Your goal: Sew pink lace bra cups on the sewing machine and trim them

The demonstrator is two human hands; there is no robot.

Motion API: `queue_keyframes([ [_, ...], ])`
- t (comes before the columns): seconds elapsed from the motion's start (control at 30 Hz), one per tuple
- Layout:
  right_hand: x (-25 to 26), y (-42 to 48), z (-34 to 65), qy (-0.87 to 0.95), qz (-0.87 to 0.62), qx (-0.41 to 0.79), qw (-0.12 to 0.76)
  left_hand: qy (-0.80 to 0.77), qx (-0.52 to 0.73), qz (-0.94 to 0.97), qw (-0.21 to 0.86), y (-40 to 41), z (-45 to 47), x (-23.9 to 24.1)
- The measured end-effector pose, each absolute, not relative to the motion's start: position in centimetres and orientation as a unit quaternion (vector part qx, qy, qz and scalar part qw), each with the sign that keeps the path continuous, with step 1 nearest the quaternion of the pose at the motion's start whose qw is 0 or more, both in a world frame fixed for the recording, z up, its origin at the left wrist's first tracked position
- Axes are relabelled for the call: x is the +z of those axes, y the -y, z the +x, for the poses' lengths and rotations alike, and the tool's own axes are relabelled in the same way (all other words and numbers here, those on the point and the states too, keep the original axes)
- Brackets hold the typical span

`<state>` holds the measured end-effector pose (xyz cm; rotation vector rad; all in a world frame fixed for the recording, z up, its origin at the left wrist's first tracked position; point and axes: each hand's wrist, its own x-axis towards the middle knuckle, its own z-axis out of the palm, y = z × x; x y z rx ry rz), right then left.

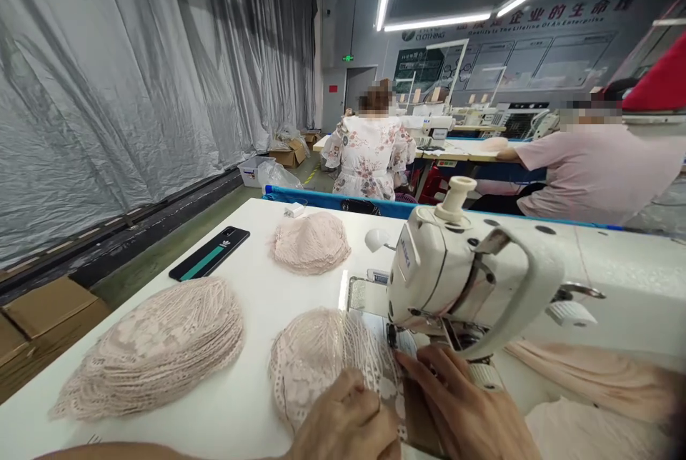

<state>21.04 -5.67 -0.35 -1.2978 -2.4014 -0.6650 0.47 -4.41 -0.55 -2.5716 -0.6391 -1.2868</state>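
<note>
A pale pink lace bra cup (305,353) lies on the white table left of the sewing machine's needle, and its right edge reaches the presser foot (392,336). My left hand (348,417) is closed on the near edge of this cup, fingers curled under and partly hidden. Close by the foot, my right hand (464,399) pinches the cup's edge, with the index finger stretched toward the needle and the other fingers bent. The white sewing machine (429,253) stands over the right hand. What lies under the right palm is hidden.
A thick stack of lace cups (161,346) sits at left, and a smaller stack (311,242) farther back. A black phone (210,254) lies near the table's left edge. Beige fabric (600,381) lies at right. Two people (369,153) sit ahead at other machines. Cardboard boxes (48,317) stand on the floor.
</note>
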Motion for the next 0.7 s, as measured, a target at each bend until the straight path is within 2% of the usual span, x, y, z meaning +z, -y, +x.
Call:
queue_keyframes([
  [0.2,0.5,5.9,20.3,0.831,-0.465,-0.222,0.21,0.21,-0.442,-0.869,0.075,5.3,0.5,0.0],
  [0.33,0.6,6.0,20.2,0.833,-0.472,-0.203,0.204,0.208,-0.451,-0.865,0.071,5.2,0.7,0.1],
  [0.7,0.8,5.9,20.6,0.836,-0.452,-0.195,0.244,0.24,-0.382,-0.885,0.112,5.0,0.3,-0.7],
])
